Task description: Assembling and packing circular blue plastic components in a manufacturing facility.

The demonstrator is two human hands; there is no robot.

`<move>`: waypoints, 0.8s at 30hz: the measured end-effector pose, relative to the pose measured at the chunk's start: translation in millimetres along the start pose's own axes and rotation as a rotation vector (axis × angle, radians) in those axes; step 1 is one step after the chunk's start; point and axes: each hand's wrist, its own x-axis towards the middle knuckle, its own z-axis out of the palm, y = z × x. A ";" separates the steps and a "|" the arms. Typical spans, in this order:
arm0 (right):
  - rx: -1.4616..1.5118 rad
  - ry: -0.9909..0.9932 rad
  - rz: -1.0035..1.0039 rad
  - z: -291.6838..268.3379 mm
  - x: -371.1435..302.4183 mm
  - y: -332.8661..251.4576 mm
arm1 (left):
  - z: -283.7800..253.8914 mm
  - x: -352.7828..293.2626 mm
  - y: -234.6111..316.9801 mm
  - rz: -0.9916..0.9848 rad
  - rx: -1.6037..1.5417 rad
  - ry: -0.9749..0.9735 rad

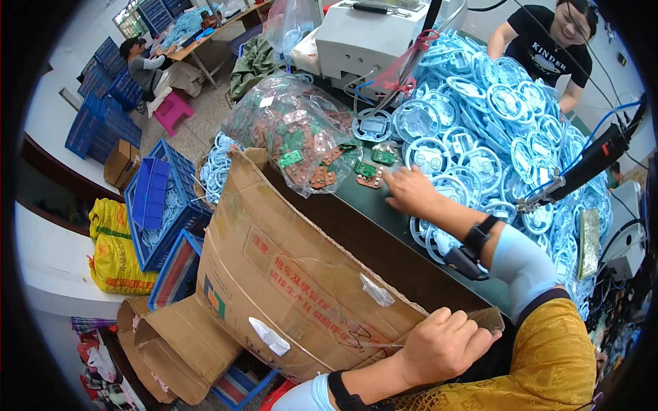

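My left hand (pixel 449 346) is curled over the upper edge of a large brown cardboard box (pixel 274 274) in front of me, thumb stretched out. My right hand (pixel 411 193) reaches over the dark green table (pixel 356 212); its fingers are stretched apart and nothing shows in them. Just left of its fingertips lie a brown circuit board (pixel 370 179) and small green circuit boards (pixel 382 157). Beyond them, a clear plastic bag (pixel 274 123) holds many brown and green boards. Light blue round plastic parts (pixel 428 156) are heaped right beside my right hand.
A grey machine (pixel 370 41) stands at the table's far side. A black tool on an arm (pixel 596 161) hangs at right. Across the heap is a person (pixel 548 48); another sits far left (pixel 147 68). Blue crates (pixel 164 205) and yellow sacks (pixel 120 253) stand left of the box.
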 end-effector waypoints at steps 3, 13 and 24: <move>0.311 0.452 -0.139 45.3 50.5 0.3 | 2.9 1.3 -3.5 0.005 -0.004 -0.003; -0.114 0.286 0.054 22.0 63.6 11.9 | -4.1 7.0 -15.9 -0.043 -0.009 -0.009; 0.314 0.563 0.136 -51.3 10.2 50.0 | -4.4 21.1 -21.1 0.034 0.028 -0.034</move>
